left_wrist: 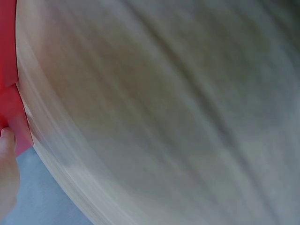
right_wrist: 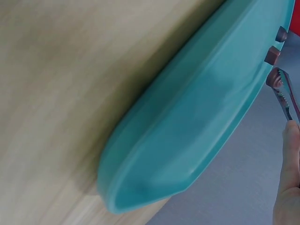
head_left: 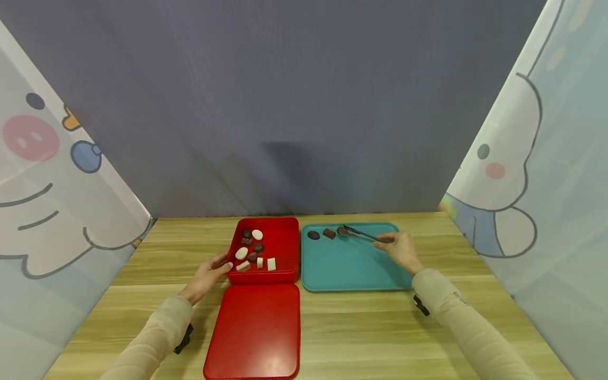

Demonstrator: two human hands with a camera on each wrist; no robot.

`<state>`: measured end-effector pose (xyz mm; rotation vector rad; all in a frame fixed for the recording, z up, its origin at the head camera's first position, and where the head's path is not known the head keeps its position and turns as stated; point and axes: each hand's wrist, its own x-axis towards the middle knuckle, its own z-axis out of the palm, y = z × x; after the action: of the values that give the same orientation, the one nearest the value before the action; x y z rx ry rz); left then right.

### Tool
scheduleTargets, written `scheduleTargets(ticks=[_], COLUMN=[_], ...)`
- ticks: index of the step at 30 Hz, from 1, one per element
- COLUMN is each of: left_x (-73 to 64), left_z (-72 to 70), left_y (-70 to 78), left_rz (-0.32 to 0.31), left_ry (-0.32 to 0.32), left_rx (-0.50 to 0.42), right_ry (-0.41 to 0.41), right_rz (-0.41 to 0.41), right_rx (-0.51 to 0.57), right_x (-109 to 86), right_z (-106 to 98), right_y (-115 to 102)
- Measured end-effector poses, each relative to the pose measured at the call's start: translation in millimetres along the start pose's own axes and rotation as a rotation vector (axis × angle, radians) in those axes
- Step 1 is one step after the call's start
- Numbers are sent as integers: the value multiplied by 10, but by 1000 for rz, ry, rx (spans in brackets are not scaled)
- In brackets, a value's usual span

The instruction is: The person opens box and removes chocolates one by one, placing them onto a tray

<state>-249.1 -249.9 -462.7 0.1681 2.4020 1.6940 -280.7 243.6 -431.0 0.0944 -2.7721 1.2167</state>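
Observation:
My right hand [head_left: 401, 250] pinches a pair of dark tongs [head_left: 367, 235] over the teal tray [head_left: 351, 269]. In the right wrist view, the serrated ends of the tongs [right_wrist: 287, 96] lie around a round brown chocolate [right_wrist: 274, 78]. Left of it along the tray's far side are a rectangular chocolate [head_left: 329, 233] and an oval dark chocolate [head_left: 313, 235]. My left hand [head_left: 206, 275] grips the red box [head_left: 280, 237] by its front left corner, thumb at the rim. Several white and dark chocolates [head_left: 252, 257] sit inside the box, mostly toward its left and front.
A flat red lid [head_left: 258, 332] lies directly in front of the red box on the wooden table [head_left: 351, 338]. The box and the teal tray stand side by side. Behind the table hangs a grey curtain [head_left: 294, 105], with printed cartoon panels [head_left: 513, 158] on both sides.

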Motion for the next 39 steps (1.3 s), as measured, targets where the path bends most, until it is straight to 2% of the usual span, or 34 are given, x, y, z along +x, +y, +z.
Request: scheduleTargets(ticks=[7,29,39], left_x=[-7,-14,4], left_z=[7,-3,10], left_y=[-9,-9,-11], left_rz=[21,-8,-15], left_ry=[-7,-23,-9], left_rx=[-11,-28,-29], right_ry=[4,8,-1], right_rz=[-4,-4,14], right_rx=[-16,-34,-44], right_x=[19,22,27], right_z=[11,16,22], right_y=[47,82,86])
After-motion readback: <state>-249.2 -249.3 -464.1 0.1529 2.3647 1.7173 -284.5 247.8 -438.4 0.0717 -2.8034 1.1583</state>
